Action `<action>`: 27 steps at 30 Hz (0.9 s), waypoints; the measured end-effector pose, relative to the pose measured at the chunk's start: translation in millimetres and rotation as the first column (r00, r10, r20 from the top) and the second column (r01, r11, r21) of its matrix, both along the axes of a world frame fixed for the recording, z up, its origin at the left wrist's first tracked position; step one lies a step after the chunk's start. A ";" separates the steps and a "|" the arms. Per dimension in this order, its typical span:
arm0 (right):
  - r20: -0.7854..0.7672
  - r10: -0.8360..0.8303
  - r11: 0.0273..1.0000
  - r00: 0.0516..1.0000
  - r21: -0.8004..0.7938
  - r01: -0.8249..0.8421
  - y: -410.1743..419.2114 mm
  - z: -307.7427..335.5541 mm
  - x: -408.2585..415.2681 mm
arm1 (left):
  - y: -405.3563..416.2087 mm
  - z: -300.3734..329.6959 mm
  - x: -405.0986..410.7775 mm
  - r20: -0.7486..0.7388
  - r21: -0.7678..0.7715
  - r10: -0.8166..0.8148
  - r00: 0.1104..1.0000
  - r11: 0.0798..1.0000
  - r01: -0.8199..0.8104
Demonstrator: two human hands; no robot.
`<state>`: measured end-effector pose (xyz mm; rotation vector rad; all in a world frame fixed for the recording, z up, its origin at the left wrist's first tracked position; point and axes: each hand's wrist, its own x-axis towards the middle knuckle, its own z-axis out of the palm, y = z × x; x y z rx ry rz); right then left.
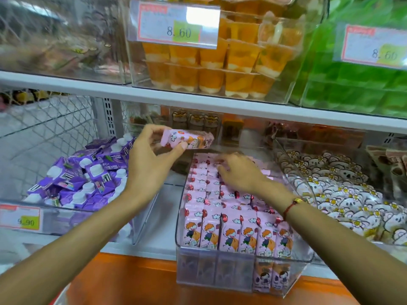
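A clear plastic bin (284, 274) on the lower shelf holds several rows of pink snack packs (220, 227) with a cartoon child on them. My left hand (149, 157) holds one pink pack (187, 138) lengthwise between fingers and thumb, lifted above the bin's back left corner. Inside the bin, my right hand (237, 172) reaches toward the back rows, its fingers bent down onto the packs there. Whether it grips one of them is hidden.
A clear bin of purple drink pouches (88, 179) stands to the left, a bin of white flower-print packs (343, 192) to the right. The white shelf board (198, 100) overhead carries bins of orange jelly cups (209, 62) and green packs (356, 80). Wire mesh (44, 119) closes the left.
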<state>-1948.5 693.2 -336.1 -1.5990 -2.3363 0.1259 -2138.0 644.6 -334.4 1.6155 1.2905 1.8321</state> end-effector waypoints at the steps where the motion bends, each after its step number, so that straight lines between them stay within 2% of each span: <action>1: 0.089 -0.023 1.000 0.996 0.008 0.022 4.1 -2.0 -3.1 | 1.1 -1.9 -0.8 -0.009 -0.009 -0.002 1.000 1.000 0.002; 4: 0.246 -0.041 0.996 0.968 -0.069 0.060 10.9 -6.1 -6.7 | 5.5 -3.5 -0.2 -0.052 -0.033 -0.028 0.998 0.999 0.027; 10: 0.108 0.016 0.990 0.994 -0.142 0.000 -1.2 -7.3 5.3 | 15.4 3.0 6.3 -0.220 -0.072 -0.114 0.969 0.992 0.101; 13: 0.076 0.044 0.990 0.996 -0.137 -0.033 -9.7 -8.8 10.6 | 21.0 8.7 8.4 -0.339 -0.112 -0.119 0.933 0.990 0.086; 17: 0.080 0.073 0.986 0.994 -0.154 -0.060 -13.8 -10.0 11.7 | 31.4 22.8 10.2 -0.603 -0.099 -0.074 0.794 0.995 0.018; 20: 0.082 0.069 0.985 0.994 -0.164 -0.055 -15.1 -10.7 11.4 | 46.0 29.8 14.1 -0.733 -0.148 -0.118 0.670 0.989 0.013; 27: 0.091 0.089 0.982 0.992 -0.177 -0.072 -21.6 -10.9 13.4 | 82.5 27.3 42.9 -0.829 -0.368 -0.333 0.450 0.930 0.009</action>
